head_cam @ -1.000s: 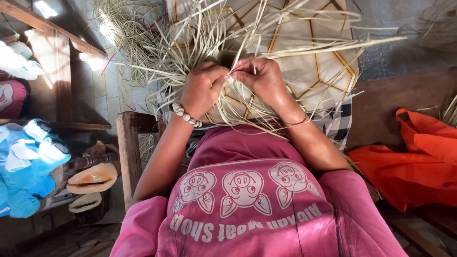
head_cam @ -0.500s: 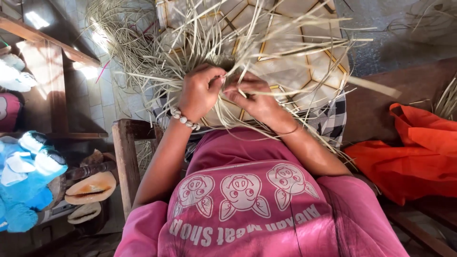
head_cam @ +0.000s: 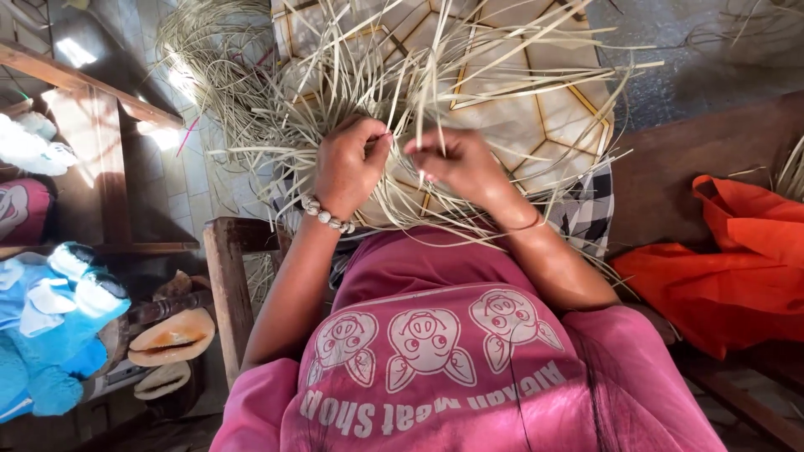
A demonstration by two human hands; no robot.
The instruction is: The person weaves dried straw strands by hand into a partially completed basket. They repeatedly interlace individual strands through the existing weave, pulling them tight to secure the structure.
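- Head view: thin, dry, pale straw strips (head_cam: 435, 92) are spread out like a fan over the lap, in front of the pink shirt (head_cam: 435, 351).
- The left hand (head_cam: 347, 167) is curled shut, with strips pinched in it.
- The right hand (head_cam: 461, 163) is half closed on strips; its fingertips are hidden.
- A bead bracelet (head_cam: 325, 214) is worn on the left wrist.
- Crumpled orange cloth (head_cam: 737, 268) is cut off at the right edge.

Bright daylight from upper left, glare on floor tiles (head_cam: 180, 79), edges warped
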